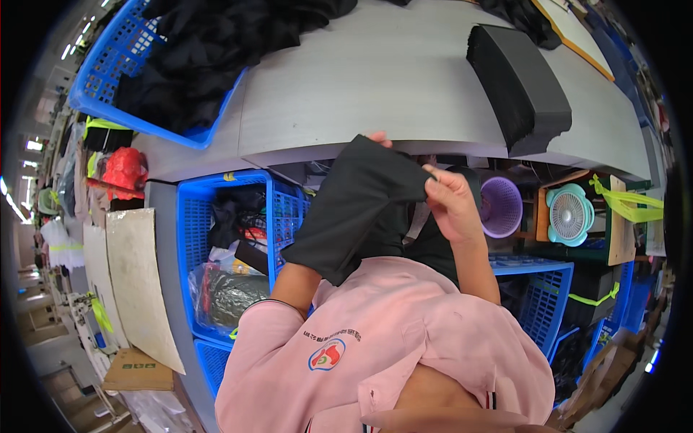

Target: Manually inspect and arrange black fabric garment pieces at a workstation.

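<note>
A piece of black cloth (351, 198) hangs stretched between my two hands, in front of my body and near the table's edge. It drapes over my left forearm and covers most of my left hand (380, 138), whose fingertips show at the cloth's far upper edge. My right hand (452, 202) pinches the cloth's right corner between thumb and fingers. How the hidden left fingers grip under the cloth is not visible.
A grey table (375, 72) spans the far side, bearing a neat stack of black pieces (516, 86). A blue basket (97, 101) heaped with black cloth stands far left. A blue crate (189, 252) holds bagged items. Right are a purple bin (501, 207) and small fan (570, 214).
</note>
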Demonstrator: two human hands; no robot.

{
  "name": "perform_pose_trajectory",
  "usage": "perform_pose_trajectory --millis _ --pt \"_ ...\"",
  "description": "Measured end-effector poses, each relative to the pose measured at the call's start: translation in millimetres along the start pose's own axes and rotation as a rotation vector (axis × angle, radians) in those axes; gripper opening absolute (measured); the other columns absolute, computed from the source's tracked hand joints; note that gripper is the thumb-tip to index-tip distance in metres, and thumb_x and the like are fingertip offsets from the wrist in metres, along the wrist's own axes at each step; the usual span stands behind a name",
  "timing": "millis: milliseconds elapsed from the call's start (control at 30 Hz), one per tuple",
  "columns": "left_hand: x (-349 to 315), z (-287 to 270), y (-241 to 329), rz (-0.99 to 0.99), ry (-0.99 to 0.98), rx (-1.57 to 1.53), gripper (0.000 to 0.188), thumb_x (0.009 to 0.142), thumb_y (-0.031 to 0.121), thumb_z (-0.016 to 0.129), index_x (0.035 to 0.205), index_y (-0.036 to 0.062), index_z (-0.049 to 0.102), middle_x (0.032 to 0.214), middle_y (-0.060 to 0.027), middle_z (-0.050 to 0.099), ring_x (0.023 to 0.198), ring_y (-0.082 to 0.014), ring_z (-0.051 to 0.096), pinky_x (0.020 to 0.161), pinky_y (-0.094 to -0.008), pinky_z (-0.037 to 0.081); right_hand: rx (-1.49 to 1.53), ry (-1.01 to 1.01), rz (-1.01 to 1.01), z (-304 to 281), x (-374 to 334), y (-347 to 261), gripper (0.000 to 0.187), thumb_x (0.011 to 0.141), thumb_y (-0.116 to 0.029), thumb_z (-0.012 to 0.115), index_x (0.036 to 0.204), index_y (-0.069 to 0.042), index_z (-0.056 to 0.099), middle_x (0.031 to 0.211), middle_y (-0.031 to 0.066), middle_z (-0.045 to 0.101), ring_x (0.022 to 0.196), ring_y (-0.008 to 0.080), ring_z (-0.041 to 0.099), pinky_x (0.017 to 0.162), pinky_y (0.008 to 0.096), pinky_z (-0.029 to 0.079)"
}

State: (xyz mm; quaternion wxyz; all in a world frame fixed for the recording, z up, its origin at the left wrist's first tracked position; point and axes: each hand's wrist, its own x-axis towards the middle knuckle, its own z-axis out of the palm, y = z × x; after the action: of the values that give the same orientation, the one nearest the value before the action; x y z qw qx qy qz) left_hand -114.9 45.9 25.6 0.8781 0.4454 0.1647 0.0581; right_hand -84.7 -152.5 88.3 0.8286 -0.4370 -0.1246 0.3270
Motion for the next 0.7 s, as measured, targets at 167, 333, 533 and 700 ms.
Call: perform_pose_trajectory --millis 167,333,533,700 --pt "5 20 -4 0.184 -0.125 0.645 0.046 0.101 0.029 0.051 0.143 0.0102 0.047 0.131 -0.0099 0.057 0.117 -0.0225 0.054 0.098 -0.0321 0.044 -0.203 0.258 -0.152 -12 40 -18 0.021 0.098 -0.020 0.062 0.100 0.000 0.069 0.097 0.0000 0.066 0.088 0.0050 0.057 0.081 0.0215 0.044" --pt "4 29 -1 0.425 -0.207 1.271 0.043 0.102 0.025 0.047 0.142 0.0086 0.047 0.136 -0.0126 0.053 0.119 -0.0259 0.054 0.100 -0.0323 0.044 -0.267 0.393 -0.261 -19 41 -18 0.026 0.099 -0.019 0.059 0.114 0.001 0.066 0.105 0.0062 0.067 0.100 0.0132 0.063 0.088 0.0243 0.046" --pt "-12 16 -13 0.407 -0.318 0.504 0.043 0.103 0.024 0.044 0.142 0.0060 0.044 0.145 -0.0133 0.046 0.128 -0.0262 0.049 0.109 -0.0350 0.039 -1.283 0.344 -0.692 -4 12 9 0.056 0.077 -0.010 0.077 0.129 -0.004 0.057 0.132 0.0131 0.053 0.121 0.0287 0.053 0.097 0.0368 0.044" --pt "-16 5 -38 0.101 -0.392 -0.117 0.045 0.102 0.024 0.046 0.143 0.0044 0.043 0.145 -0.0122 0.046 0.130 -0.0247 0.048 0.111 -0.0360 0.038 -1.324 0.329 -0.668 0 20 3 0.043 0.073 0.000 0.071 0.116 -0.003 0.064 0.134 0.0156 0.054 0.127 0.0336 0.049 0.107 0.0411 0.038"
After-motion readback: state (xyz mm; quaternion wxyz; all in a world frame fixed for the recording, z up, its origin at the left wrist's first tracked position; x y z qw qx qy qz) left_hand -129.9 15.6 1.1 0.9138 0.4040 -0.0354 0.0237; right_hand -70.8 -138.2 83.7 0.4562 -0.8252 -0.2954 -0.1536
